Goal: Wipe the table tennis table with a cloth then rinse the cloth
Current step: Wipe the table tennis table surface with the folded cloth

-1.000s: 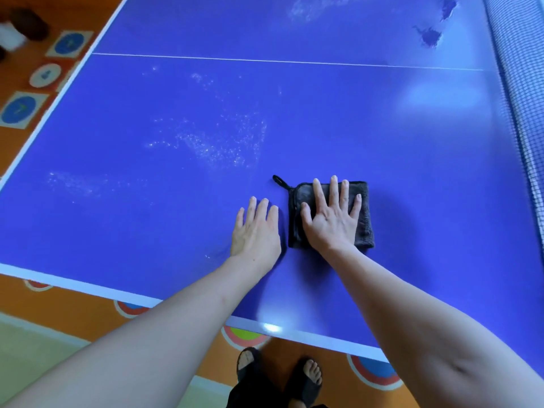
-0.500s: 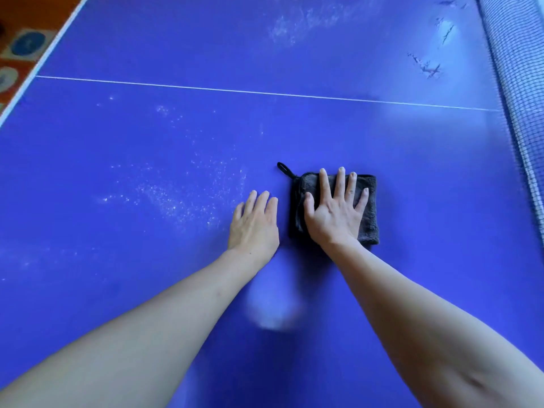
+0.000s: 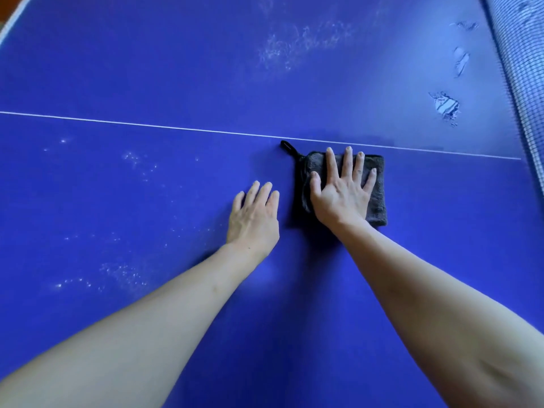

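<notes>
A folded dark grey cloth [image 3: 378, 198] with a small black loop at its far left corner lies flat on the blue table tennis table [image 3: 147, 201], just short of the white centre line [image 3: 147, 125]. My right hand [image 3: 341, 192] presses on the cloth with straight, spread fingers. To the left of the cloth, my left hand [image 3: 253, 219] rests flat on the bare table top, close beside the cloth. Pale dusty smears [image 3: 294, 45] mark the table beyond the line, and more specks lie at the left.
The net [image 3: 524, 69] runs along the right edge of the view. Chipped patches [image 3: 446, 107] in the blue surface show near the net at the far right. A strip of the table's white edge shows at the top left corner.
My right hand has pushed the cloth away from me, up to the white centre line. My left hand has slid forward beside it. The near table edge and floor have left the view.
</notes>
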Demonstrator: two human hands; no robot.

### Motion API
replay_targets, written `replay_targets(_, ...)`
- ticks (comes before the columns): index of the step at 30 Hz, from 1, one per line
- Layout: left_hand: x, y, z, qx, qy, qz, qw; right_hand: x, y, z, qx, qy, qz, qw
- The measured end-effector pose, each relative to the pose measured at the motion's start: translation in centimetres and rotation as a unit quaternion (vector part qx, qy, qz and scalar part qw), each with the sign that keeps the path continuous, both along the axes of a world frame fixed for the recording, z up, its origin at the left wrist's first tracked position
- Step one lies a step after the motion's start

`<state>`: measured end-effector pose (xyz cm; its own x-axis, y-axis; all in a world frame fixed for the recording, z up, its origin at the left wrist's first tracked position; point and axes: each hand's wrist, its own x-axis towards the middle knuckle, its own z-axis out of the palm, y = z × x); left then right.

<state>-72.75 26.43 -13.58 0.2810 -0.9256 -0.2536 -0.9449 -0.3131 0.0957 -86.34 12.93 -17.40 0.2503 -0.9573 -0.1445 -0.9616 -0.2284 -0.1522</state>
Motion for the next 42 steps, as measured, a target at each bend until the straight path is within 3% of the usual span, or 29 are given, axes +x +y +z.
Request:
replay_targets(3,0.2,-0.5,0.0,-0.023,-0.006,-0.005,1.000,0.9,-1.6,0.0,0.001,-0.004,0.000,1.000)
replay_targets(12,0.0,-1.3,1.0,0.032,-0.041,-0.043,0.998,1.7,-3.7,0.7,0.036,-0.002,0.032,0.999)
replay_targets(19,0.1,-1.3,0.9,0.017,-0.009,-0.017,1.000,-2.1,-5.3,0.3,-0.024,0.026,0.222,0.974)
replay_targets(25,1.2,0.0,0.9,-0.025,0.057,0.071,0.996,-0.7,-4.7,0.1,-0.031,0.016,0.217,0.976)
replay_targets(32,2.6,1.0,1.4,-0.042,0.007,0.130,0.991,7.5,-0.7,0.6,0.022,-0.038,0.225,0.973)
replay_targets(38,0.0,0.5,1.0,-0.030,-0.031,0.120,0.992,3.4,-1.5,0.4,0.002,-0.057,0.237,0.970)
replay_targets(42,-4.7,-1.4,0.7,-0.037,-0.030,0.097,0.994,-3.7,-4.1,0.1,-0.001,-0.051,0.222,0.974)
